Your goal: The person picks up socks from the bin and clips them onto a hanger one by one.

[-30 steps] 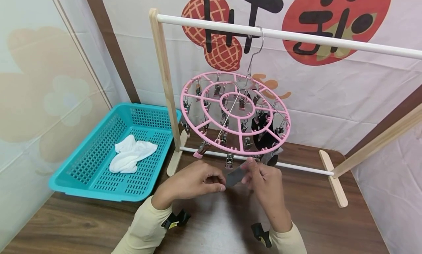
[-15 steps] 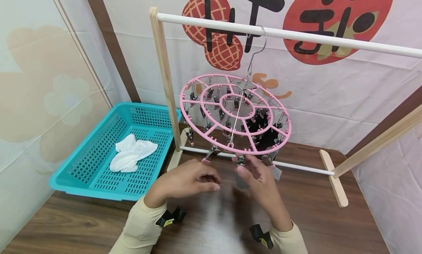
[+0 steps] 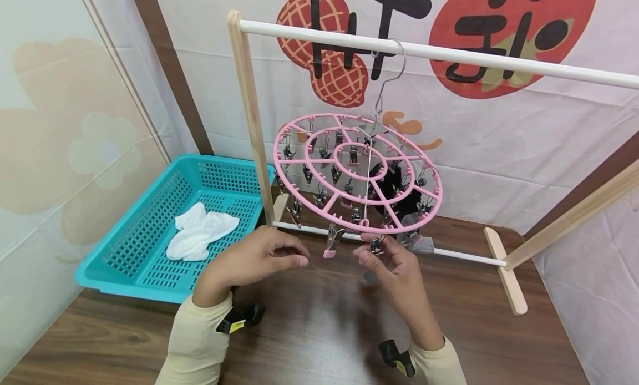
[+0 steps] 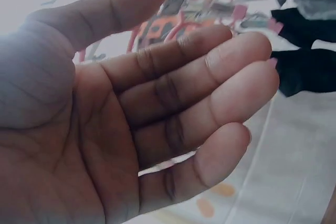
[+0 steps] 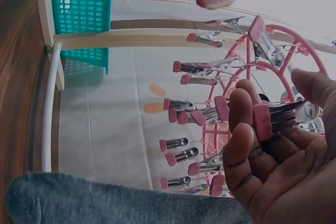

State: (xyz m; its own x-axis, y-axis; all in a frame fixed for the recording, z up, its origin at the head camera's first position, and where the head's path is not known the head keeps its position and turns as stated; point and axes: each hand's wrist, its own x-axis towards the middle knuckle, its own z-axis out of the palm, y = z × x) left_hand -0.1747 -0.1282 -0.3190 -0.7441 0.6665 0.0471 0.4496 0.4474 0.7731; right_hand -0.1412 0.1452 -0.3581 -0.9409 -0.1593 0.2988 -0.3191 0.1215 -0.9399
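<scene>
While the left hand [image 3: 252, 258] hovers, fingers relaxed, the right hand [image 3: 397, 269] curls round a clip [image 3: 376, 246] under the pink rack [image 3: 294, 162].
Left wrist: black cloth [image 4: 308, 70] past those fingers [image 4: 244, 88]; right wrist: a grey sock [image 5: 115, 203] close by the clip.

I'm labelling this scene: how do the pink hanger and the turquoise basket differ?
Shape: the pink hanger is round, the turquoise basket rectangular.
Support: the hanger hangs from the white rail, the basket rests on the table.
Load: the hanger bears metal clips, the basket holds white cloth.
Both have openings.
</scene>
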